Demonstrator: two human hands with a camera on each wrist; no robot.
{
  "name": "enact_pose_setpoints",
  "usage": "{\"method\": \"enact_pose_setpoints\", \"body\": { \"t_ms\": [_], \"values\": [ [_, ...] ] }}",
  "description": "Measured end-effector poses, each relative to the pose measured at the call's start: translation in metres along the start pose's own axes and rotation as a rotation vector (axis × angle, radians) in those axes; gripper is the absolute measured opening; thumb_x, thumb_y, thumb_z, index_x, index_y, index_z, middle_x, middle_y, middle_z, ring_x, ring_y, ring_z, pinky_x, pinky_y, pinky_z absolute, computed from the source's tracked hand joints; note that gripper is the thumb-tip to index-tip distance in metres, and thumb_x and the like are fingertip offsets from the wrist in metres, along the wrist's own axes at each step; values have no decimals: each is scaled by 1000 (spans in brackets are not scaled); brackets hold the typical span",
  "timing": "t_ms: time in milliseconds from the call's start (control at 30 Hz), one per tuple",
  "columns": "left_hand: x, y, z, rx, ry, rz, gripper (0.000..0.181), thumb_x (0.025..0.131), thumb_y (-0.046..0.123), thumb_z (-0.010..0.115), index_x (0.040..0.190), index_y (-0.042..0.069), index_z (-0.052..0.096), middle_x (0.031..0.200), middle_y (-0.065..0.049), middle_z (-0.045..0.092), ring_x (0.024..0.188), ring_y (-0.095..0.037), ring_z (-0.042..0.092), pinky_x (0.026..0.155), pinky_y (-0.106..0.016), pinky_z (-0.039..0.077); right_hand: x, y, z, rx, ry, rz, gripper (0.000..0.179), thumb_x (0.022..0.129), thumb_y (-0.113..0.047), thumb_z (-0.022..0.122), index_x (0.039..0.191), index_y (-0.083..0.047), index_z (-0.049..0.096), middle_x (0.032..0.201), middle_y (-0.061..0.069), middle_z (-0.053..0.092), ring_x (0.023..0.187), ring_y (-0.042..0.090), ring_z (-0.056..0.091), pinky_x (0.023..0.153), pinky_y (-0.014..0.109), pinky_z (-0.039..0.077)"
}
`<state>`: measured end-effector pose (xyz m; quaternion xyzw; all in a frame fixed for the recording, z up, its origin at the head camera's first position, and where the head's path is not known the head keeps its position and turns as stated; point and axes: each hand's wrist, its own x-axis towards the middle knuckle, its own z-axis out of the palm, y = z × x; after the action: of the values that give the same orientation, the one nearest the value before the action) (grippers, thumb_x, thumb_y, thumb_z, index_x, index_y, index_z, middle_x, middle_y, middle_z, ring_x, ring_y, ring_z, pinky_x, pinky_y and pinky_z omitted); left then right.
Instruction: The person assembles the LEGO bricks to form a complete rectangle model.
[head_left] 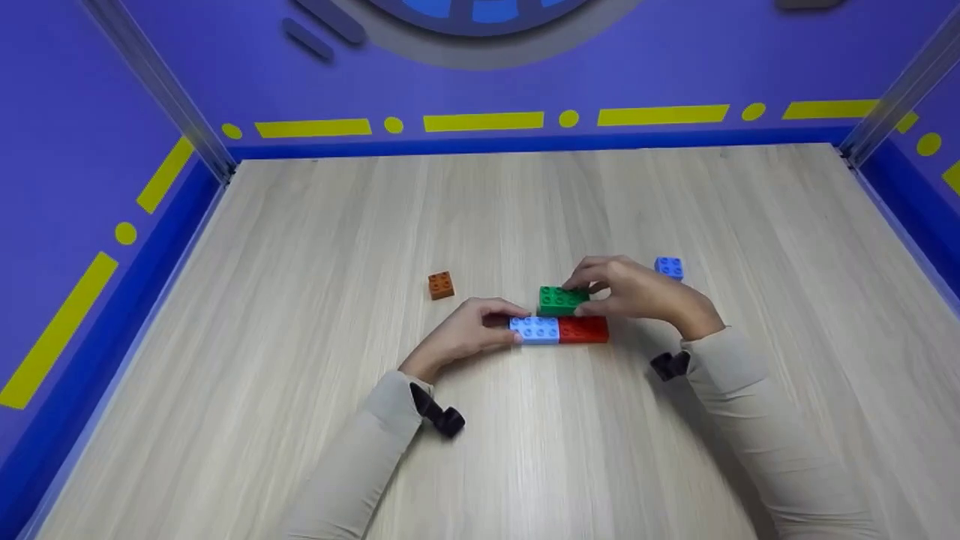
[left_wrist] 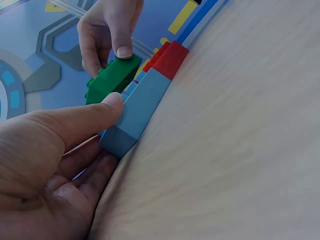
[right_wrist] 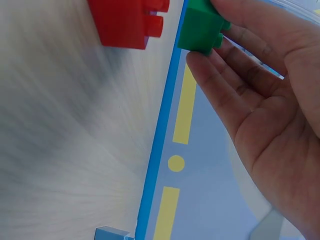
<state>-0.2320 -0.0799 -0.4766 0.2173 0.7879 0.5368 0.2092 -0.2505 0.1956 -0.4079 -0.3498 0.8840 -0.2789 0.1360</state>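
Note:
My left hand point(head_left: 471, 330) pinches the left end of a light blue toy brick point(head_left: 535, 330) between thumb and fingers, low on the table. End to end with it on the right lies a red brick point(head_left: 585, 330). My right hand point(head_left: 626, 289) grips a green brick point(head_left: 559, 301) by its right end, studs up. In the right wrist view the green brick point(right_wrist: 197, 30) hangs above the level of the red brick's studs point(right_wrist: 154, 25), with a gap between them. The left wrist view shows the green brick point(left_wrist: 114, 80) just over the light blue brick point(left_wrist: 142, 107).
A small orange-brown brick point(head_left: 441, 285) lies on the wooden table point(head_left: 337, 247), left of the others. Behind my right wrist sits a small blue brick point(head_left: 669, 268). Blue-purple panels point(head_left: 480, 90) with yellow marks wall the table at the back and sides.

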Motion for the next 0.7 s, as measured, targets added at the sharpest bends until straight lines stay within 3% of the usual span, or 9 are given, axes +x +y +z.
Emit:
{"method": "enact_pose_setpoints", "body": {
  "t_ms": [700],
  "values": [
    [0,2,0,14,4,-1,36,83,15,74,119,14,69,124,-2,65,119,-15,55,106,-34,41,-6,-9,8,-31,-39,-29,27,85,-11,72,112,-7,70,111,5,65,101,22,66,87,38,55]
  ]
}}
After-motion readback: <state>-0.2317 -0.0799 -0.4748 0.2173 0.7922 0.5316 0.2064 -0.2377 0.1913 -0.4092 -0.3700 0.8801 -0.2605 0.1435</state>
